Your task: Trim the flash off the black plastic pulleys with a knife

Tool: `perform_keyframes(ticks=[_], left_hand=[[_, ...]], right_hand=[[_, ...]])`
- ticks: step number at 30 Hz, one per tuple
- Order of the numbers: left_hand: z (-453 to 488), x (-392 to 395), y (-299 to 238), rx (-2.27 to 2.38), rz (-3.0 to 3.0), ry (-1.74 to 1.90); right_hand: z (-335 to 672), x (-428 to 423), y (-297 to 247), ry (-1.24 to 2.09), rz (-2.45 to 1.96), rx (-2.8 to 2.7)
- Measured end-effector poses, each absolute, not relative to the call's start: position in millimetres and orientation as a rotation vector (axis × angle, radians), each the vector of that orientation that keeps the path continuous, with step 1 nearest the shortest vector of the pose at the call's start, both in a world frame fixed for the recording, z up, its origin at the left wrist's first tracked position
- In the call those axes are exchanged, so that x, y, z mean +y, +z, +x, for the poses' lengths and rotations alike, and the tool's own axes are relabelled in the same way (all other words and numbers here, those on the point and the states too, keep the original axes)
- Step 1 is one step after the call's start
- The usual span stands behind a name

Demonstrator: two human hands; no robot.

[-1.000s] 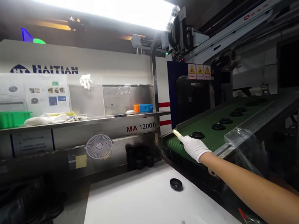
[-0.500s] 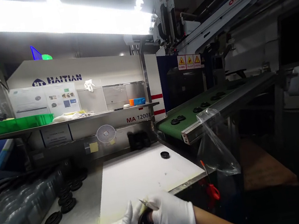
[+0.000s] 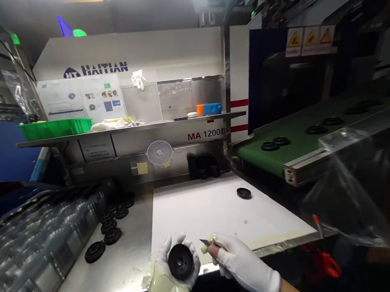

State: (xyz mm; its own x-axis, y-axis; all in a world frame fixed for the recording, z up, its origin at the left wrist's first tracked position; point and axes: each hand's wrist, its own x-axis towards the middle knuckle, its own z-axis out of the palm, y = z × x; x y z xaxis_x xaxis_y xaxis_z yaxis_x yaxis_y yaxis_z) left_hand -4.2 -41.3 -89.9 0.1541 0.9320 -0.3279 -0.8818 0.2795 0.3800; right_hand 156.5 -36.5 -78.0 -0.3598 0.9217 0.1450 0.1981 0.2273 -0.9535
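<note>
My left hand point(image 3: 168, 280), in a white glove with a yellowish patch over the palm, is closed round a round black plastic part point(image 3: 181, 262). The part's face, with a hole at its centre, is turned up toward me. Just to its right, my gloved right hand point(image 3: 236, 261) grips a small craft knife point(image 3: 206, 243). The knife's pointed blade aims up and left, apart from the black part. Both hands are over the near edge of the white work sheet point(image 3: 194, 211). Another black part point(image 3: 244, 193) lies on the sheet's right side.
Several black parts point(image 3: 112, 235) lie stacked on the metal table at the left, beside clear plastic trays point(image 3: 28, 243). A green conveyor point(image 3: 256, 153) carrying black parts slopes at the right. Orange-handled scissors point(image 3: 329, 263) and a clear bag point(image 3: 349, 200) hang by the right edge.
My hands have moved apart: the knife has come away from the black part, which now faces up in my left palm. The view has turned right and downward.
</note>
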Motion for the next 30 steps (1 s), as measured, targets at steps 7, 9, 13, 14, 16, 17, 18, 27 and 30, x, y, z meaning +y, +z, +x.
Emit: perform_keyframes(ticks=[7,9,13,14,16,17,18,27,30], left_hand=[[-1,17,-82,0.613,0.195,1.437],[2,26,-81,0.636,0.176,1.468],[6,39,-81,0.637,0.125,1.444],[6,41,-82,0.619,0.114,1.420],[7,46,-85,0.577,0.096,1.391],[7,48,-86,0.561,0.085,1.392],[8,50,-87,0.552,0.072,1.397],[6,62,-91,0.570,-0.003,1.583],[4,68,-99,0.574,0.006,1.658]], right_hand=[[149,3,-87,0.580,-1.274,-1.994],[147,10,-83,0.472,-1.366,-2.046],[141,22,-86,0.395,-1.428,-2.113],[140,25,-88,0.363,-1.438,-2.129],[137,29,-92,0.297,-1.455,-2.158],[135,31,-93,0.269,-1.463,-2.167],[134,32,-94,0.246,-1.471,-2.173],[117,37,-106,0.168,-1.571,-2.191],[108,32,-117,0.248,-1.559,-2.163]])
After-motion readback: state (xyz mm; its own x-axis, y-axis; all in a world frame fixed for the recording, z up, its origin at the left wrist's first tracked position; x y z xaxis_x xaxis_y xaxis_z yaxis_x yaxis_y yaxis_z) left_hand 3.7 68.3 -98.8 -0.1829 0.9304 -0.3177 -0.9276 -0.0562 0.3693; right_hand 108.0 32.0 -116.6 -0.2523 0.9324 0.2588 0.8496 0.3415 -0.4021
